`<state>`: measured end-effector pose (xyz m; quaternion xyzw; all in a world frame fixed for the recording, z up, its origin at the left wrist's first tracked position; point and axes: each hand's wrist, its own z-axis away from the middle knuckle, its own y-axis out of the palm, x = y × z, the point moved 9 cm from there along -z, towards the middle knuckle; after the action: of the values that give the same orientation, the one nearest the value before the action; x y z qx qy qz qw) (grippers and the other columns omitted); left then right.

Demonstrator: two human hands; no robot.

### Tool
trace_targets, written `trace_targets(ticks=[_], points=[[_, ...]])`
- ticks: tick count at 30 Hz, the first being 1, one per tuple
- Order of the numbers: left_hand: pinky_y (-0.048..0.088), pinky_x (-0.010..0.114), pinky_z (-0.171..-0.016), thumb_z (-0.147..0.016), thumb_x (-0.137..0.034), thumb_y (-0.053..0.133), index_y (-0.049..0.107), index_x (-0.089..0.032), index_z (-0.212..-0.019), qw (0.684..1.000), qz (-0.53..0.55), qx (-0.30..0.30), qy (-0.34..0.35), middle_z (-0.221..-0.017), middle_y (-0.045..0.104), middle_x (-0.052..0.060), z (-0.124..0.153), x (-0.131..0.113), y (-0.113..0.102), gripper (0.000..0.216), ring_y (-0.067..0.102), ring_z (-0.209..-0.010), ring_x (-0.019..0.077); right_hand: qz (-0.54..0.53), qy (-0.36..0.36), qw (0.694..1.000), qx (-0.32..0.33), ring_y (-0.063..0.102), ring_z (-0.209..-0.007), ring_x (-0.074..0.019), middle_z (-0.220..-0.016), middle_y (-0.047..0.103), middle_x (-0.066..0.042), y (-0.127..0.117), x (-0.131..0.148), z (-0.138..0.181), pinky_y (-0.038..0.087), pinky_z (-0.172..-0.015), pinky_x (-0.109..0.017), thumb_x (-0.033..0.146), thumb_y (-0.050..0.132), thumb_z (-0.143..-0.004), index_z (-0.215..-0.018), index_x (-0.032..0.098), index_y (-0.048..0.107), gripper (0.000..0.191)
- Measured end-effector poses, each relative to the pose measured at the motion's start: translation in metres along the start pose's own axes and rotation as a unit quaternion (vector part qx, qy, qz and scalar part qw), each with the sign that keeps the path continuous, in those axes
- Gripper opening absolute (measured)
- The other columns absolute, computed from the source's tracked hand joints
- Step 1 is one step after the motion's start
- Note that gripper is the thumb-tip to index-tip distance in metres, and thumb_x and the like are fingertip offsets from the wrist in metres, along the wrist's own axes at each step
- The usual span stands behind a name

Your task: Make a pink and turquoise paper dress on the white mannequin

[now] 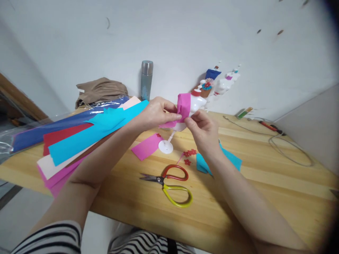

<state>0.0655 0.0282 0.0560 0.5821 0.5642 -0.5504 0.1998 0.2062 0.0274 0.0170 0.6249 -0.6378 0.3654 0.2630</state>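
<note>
My left hand (pixel 158 112) and my right hand (pixel 202 127) meet above the wooden table (pixel 265 190). Both pinch a strip of pink crepe paper (pixel 183 105) that wraps round a white plastic doll form (pixel 197 103). The form stands on a thin white stick with a round white base (pixel 166 146). My left fingers close on the paper's left edge, and my right fingers close on its lower right part. Under my hands lie a loose pink paper piece (pixel 147 146) and several small red paper flowers (pixel 188 156).
Scissors (pixel 169 184) with red and yellow handles lie near the front. Long crepe sheets (pixel 87 135) in blue, red, cyan, white and pink spread at left. A teal paper scrap (pixel 233 160), a metal flask (pixel 146 80), finished paper dolls (pixel 214 83), a cable (pixel 288 148) and brown cloth (pixel 100 90) sit behind.
</note>
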Motion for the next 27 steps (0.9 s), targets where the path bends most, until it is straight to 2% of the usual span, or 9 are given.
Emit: trace_targets(ticks=[5,9,13,18,22,25,27], points=[[0.047,0.026,-0.069,-0.081,-0.02,0.073,0.079,-0.012,-0.076,0.999,-0.03,-0.01,0.026,-0.077,0.071,0.003,-0.001,-0.003,-0.001,0.011,0.061,-0.074,0.0147,-0.009,-0.003,0.999,-0.03,0.065,-0.078,-0.022,-0.082,0.069,-0.002,-0.002,-0.004,0.003,0.054,-0.075,-0.04,0.051,0.074,-0.085,-0.089,0.028,0.067,0.024],[0.051,0.029,-0.079,-0.079,-0.022,0.074,0.079,-0.016,-0.075,0.997,-0.054,-0.021,0.056,-0.085,0.073,0.004,-0.002,-0.005,-0.008,0.009,0.064,-0.085,0.0168,0.021,-0.02,0.999,-0.038,0.065,-0.079,-0.0224,-0.084,0.069,-0.003,-0.003,-0.003,0.004,0.054,-0.073,-0.039,0.05,0.071,-0.088,-0.089,0.027,0.069,0.022],[0.054,0.029,-0.079,-0.075,-0.021,0.079,0.079,-0.013,-0.079,0.999,0.019,0.005,0.039,-0.086,0.075,0.006,-0.006,0.006,-0.006,0.009,0.067,-0.083,0.0167,0.02,-0.019,0.999,-0.017,0.067,-0.08,-0.0231,-0.086,0.072,-0.003,0.0,-0.004,0.003,0.056,-0.073,-0.04,0.05,0.072,-0.087,-0.09,0.027,0.071,0.023],[0.055,0.028,-0.074,-0.073,-0.021,0.081,0.077,-0.012,-0.081,0.996,0.088,-0.007,0.013,-0.08,0.075,0.004,-0.01,0.019,-0.002,0.012,0.068,-0.075,0.0147,-0.012,-0.012,0.999,-0.045,0.066,-0.077,-0.02,-0.085,0.072,-0.002,-0.003,-0.012,0.002,0.056,-0.074,-0.037,0.051,0.074,-0.085,-0.09,0.027,0.071,0.025],[0.055,0.028,-0.076,-0.076,-0.023,0.079,0.077,-0.012,-0.081,0.998,0.057,-0.014,0.018,-0.082,0.077,0.005,-0.01,0.014,-0.001,0.011,0.069,-0.077,0.0148,0.001,-0.013,0.999,-0.047,0.065,-0.074,-0.0185,-0.082,0.07,-0.001,-0.004,-0.014,0.001,0.055,-0.071,-0.035,0.049,0.072,-0.086,-0.09,0.026,0.07,0.024],[0.054,0.027,-0.079,-0.079,-0.023,0.076,0.079,-0.014,-0.089,0.999,0.025,0.017,0.023,-0.09,0.078,0.006,-0.006,0.005,0.001,0.014,0.069,-0.082,0.0149,0.011,-0.01,0.999,-0.041,0.066,-0.076,-0.0198,-0.084,0.071,-0.002,-0.004,-0.014,0.001,0.056,-0.071,-0.036,0.048,0.071,-0.087,-0.092,0.027,0.07,0.022],[0.052,0.026,-0.075,-0.082,-0.027,0.074,0.079,-0.015,-0.089,0.999,-0.003,0.04,0.025,-0.087,0.077,0.004,-0.003,-0.001,0.0,0.014,0.067,-0.079,0.0142,0.014,-0.011,0.999,-0.04,0.066,-0.078,-0.0207,-0.086,0.071,-0.003,-0.005,-0.013,0.001,0.056,-0.072,-0.037,0.049,0.071,-0.087,-0.092,0.027,0.071,0.023]])
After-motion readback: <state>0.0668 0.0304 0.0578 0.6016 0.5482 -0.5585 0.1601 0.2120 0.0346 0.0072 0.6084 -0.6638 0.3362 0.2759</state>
